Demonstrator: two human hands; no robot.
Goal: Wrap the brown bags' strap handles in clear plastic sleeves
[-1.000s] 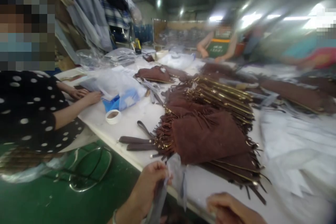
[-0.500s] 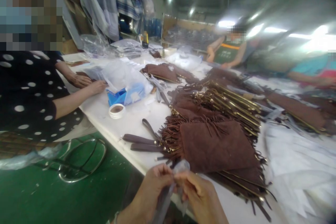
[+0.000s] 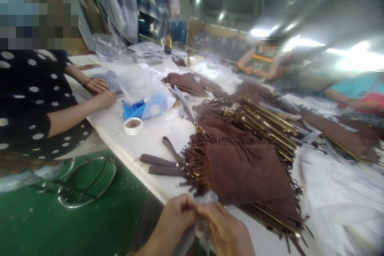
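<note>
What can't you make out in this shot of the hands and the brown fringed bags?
Head view only:
Thin clear plastic piece: mostly hidden by the pinching left hand and right hand, blurred.
Pile of brown suede fringed bags: lower ones covered by the top bag.
Far workers: motion-blurred.

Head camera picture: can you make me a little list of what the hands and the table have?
Left hand: pinching clear plastic piece
Right hand: pinching the same piece, touching the left hand
Just beyond: stack of brown fringed bags
Beside stack: brown straps
Farther on white table: tape roll, blue box
Left side: person in dotted top, hands on table
</note>
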